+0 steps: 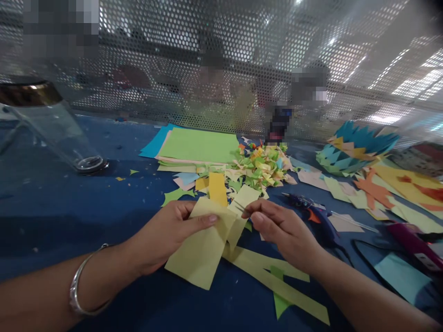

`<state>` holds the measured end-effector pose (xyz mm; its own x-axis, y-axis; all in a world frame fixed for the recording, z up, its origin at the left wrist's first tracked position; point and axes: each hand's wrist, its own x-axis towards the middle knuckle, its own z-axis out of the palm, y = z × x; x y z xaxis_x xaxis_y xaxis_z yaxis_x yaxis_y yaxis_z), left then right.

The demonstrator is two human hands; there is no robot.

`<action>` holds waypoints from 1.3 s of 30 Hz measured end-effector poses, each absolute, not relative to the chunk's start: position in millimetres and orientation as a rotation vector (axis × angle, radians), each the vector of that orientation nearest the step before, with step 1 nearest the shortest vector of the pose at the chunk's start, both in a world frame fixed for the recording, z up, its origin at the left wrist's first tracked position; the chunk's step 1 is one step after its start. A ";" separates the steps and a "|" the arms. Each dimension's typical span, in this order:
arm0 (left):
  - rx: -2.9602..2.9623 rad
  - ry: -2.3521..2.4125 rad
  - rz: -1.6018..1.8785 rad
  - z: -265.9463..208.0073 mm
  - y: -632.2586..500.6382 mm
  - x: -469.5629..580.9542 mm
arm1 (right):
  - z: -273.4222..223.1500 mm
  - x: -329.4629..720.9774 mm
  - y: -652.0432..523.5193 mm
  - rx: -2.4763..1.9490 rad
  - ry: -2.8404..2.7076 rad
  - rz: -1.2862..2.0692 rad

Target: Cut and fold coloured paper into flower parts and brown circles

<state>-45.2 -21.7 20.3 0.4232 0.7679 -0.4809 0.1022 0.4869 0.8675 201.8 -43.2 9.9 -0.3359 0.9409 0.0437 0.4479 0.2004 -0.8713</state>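
Holding pale-yellow paper (197,258) in left hand (169,233), slim metal tool (241,209) in right hand (285,230), with clippings (266,166) already heaped beyond paper, stacked sheets (200,145) seemingly uncut.

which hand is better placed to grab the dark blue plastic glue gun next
Right hand, probably: nearer the glue gun, though holding a thin metal tool; the left hand grips pale yellow rectangular paper.

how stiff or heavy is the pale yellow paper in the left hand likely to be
The pale yellow paper is probably light, being a thin-looking sheet pinched by the left hand. It seems fairly stiff, since its lower part shows no sag.
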 end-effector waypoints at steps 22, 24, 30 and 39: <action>0.982 1.003 0.513 16.1 -23.2 -50.1 | 16.8 195.8 -47.0 -1.295 -2.141 0.859; 0.986 0.999 0.512 16.1 -23.5 -50.0 | 16.1 195.5 -47.4 -1.293 -2.143 0.860; 0.989 1.001 0.513 18.4 -23.6 -47.5 | 13.1 196.3 -48.5 -1.296 -2.146 0.861; 1.008 0.989 0.512 16.0 -23.8 -49.1 | 13.5 196.7 -49.0 -1.303 -2.147 0.862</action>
<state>-49.1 -23.8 16.0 0.4876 0.7518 -0.4438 0.0714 0.4723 0.8785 196.7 -49.0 13.5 -0.4303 0.8993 0.0777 0.5963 0.3478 -0.7235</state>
